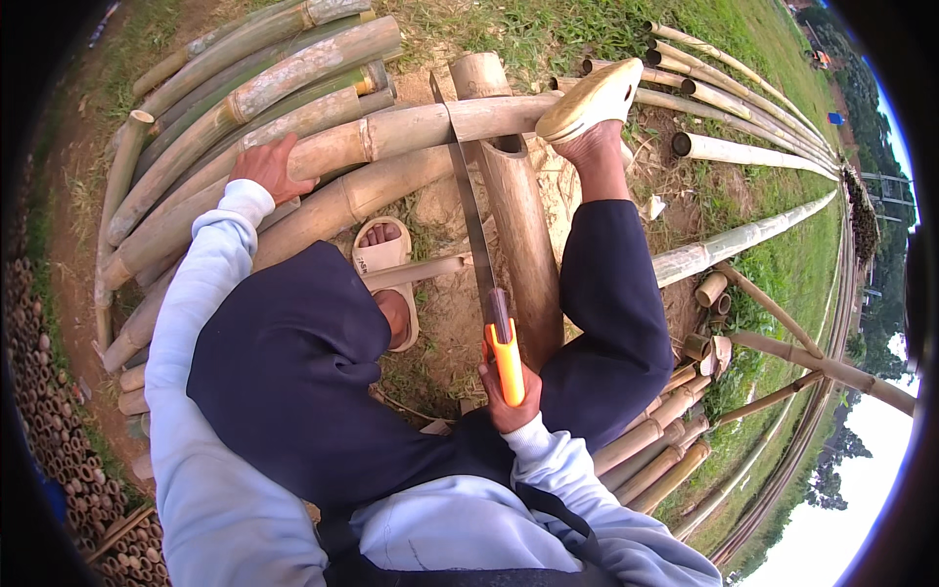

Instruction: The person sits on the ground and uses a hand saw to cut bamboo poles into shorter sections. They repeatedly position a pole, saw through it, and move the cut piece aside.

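A thick bamboo pole (409, 129) lies crosswise in front of me over an upright-running bamboo log (523, 230). My left hand (266, 170) grips the pole near its left part, fingers bent over the top. In my right hand (511, 391) is the orange handle of a handsaw (471, 210). Its long blade points away from me and crosses the pole just left of the log. Whether the teeth have entered the bamboo I cannot tell. My raised foot in a pale sandal (585, 103) presses on the pole's right end.
Several cut bamboo poles (264, 83) are stacked at the left. My other sandal (386, 256) stands on the dirt between my knees. Long poles (753, 155) lie on the grass at the right, near short bamboo pieces (665, 435). Cut bamboo ends (44, 391) are piled at the far left.
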Demonstrator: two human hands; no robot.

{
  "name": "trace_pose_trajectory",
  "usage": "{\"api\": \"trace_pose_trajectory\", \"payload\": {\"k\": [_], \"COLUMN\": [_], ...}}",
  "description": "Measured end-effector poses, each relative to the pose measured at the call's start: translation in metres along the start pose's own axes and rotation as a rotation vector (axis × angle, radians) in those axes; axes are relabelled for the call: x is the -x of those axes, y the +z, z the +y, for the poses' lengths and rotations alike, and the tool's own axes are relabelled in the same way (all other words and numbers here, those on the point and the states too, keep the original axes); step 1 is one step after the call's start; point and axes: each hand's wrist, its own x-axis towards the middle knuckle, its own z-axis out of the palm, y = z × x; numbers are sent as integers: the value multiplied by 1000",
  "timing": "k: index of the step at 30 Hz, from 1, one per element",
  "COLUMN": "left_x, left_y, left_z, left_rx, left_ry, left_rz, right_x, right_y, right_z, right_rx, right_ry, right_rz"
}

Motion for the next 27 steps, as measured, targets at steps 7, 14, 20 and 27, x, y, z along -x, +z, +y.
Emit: {"api": "trace_pose_trajectory", "payload": {"k": [7,14,20,27], "left_x": [-12,-4,-4,-9], "left_y": [-3,2,1,-8], "left_z": [10,-1,-3,8], "left_rx": [5,37,27,37], "left_ry": [42,28,19,45], "left_rz": [51,50,31,58], "right_x": [-177,-81,-82,-177], "right_y": [48,9,8,40], "right_z": [1,6,8,-17], "right_rx": [-51,-113,-36,-28], "right_ry": [-123,113,52,-56], "right_rz": [-45,-144,-89,-69]}}
